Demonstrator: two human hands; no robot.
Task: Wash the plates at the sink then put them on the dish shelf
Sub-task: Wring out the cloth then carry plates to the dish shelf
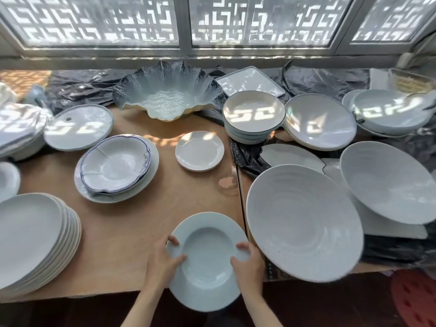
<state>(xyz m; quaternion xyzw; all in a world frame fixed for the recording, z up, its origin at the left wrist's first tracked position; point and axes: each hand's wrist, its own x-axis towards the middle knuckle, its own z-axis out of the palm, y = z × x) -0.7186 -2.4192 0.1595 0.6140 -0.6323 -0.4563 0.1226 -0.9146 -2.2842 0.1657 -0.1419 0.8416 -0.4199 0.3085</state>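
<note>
Dishware storage corner, probably a restaurant back room.
Many stacks of white plates (35,241) and bowls (253,114) crowd a brown tabletop (132,232) below lattice-screened windows (99,20).

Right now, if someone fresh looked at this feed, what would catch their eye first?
Probably the pale wide-rimmed plate gripped at its rim by the left hand and right hand, at the near table edge. Next, the big ruffled, blue-tinted bowl at the back under the window. Then the huge ridged white bowl tilted at the right, and the tall plate stack at near left.
</note>
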